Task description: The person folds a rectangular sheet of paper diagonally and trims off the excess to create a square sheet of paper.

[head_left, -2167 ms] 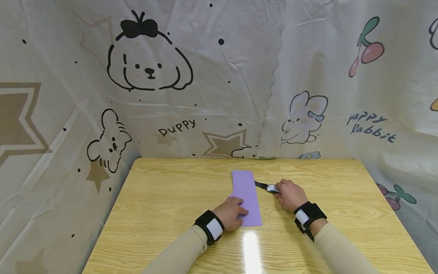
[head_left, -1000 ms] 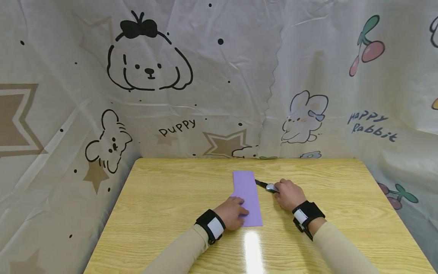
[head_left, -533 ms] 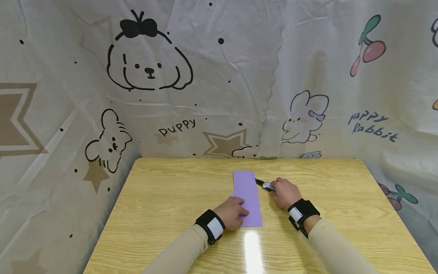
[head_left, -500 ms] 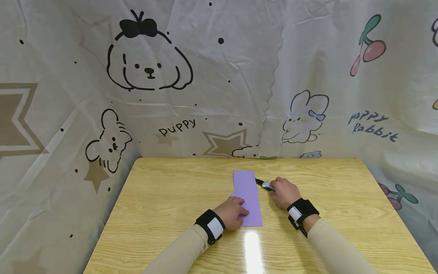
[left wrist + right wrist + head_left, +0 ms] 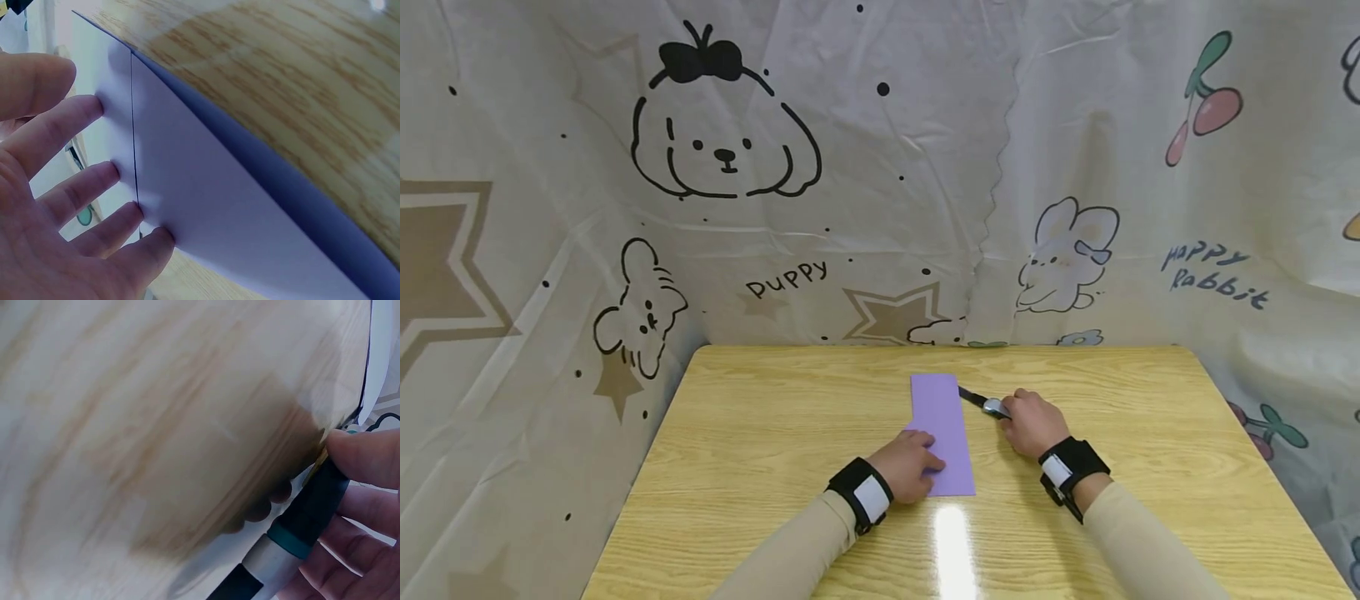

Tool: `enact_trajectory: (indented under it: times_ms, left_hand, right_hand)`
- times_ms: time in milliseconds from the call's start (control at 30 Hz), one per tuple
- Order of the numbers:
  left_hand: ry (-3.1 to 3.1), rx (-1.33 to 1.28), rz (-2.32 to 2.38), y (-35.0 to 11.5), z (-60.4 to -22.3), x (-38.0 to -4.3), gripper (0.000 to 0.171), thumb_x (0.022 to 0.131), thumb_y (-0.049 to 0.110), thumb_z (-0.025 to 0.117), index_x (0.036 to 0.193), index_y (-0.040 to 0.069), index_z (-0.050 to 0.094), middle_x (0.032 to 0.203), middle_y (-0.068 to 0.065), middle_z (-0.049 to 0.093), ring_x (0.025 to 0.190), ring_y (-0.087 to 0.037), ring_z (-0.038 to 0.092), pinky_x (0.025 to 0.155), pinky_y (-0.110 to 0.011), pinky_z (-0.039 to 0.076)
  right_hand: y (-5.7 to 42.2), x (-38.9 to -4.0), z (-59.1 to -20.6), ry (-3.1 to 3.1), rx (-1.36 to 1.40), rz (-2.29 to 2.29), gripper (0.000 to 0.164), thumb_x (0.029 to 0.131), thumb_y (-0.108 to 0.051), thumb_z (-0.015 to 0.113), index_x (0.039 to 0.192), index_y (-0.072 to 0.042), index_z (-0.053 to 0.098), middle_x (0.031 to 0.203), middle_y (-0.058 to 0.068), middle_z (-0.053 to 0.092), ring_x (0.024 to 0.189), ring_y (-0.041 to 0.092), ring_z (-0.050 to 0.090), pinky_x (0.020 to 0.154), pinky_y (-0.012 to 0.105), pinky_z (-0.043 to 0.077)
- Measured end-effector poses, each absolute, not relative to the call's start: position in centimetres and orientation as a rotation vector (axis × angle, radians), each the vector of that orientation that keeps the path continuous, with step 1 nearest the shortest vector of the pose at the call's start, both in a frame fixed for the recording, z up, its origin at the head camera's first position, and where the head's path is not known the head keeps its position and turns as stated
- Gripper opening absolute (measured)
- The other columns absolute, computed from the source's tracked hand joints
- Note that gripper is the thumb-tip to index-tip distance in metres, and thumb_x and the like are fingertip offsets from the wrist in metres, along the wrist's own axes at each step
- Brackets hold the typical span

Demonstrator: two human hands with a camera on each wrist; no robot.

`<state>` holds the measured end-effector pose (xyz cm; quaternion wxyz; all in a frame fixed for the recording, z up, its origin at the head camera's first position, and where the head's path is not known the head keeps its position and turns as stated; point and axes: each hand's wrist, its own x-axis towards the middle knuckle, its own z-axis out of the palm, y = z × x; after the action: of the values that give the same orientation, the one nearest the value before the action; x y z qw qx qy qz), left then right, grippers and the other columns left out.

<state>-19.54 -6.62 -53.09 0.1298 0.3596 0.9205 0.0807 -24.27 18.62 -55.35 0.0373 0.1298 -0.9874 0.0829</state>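
A folded purple paper (image 5: pixel 942 432) lies lengthwise in the middle of the wooden table (image 5: pixel 760 450). My left hand (image 5: pixel 910 465) presses its near left corner flat with straight fingers (image 5: pixel 94 181); the left wrist view shows the paper (image 5: pixel 206 206) with a thin dark line near the fingertips. My right hand (image 5: pixel 1032 423) grips a utility knife (image 5: pixel 983 404) with a black and silver body just right of the paper, its tip pointing at the paper's right edge. In the right wrist view the knife (image 5: pixel 294 531) sits between thumb and fingers.
A cartoon-printed sheet (image 5: pixel 880 167) hangs as a backdrop behind and beside the table. A glare spot (image 5: pixel 951 533) lies on the tabletop near its front edge, between my sleeves.
My right hand drifted slightly toward the paper with the knife, then back to the right. The left hand and the paper have stayed still.
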Motion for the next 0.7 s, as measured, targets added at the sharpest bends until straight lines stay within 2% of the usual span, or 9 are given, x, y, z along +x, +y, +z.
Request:
enact_trajectory:
  times_ms: [700]
  left_hand:
    - [2.688,1.071,0.22,-6.5,-53.0,-19.5,0.033,0.082,0.022,0.056,0.114,0.024,0.062,0.126,-0.006,0.048,0.118,-0.022,0.041,0.101,-0.03,0.03]
  right_hand:
    - [17.4,-25.6,-55.5,-3.016,0.397,0.237,0.018,0.074,-0.019,0.068,0.087,-0.008,0.066,0.071,0.003,0.05,0.061,0.017,0.047,0.048,0.032,0.039]
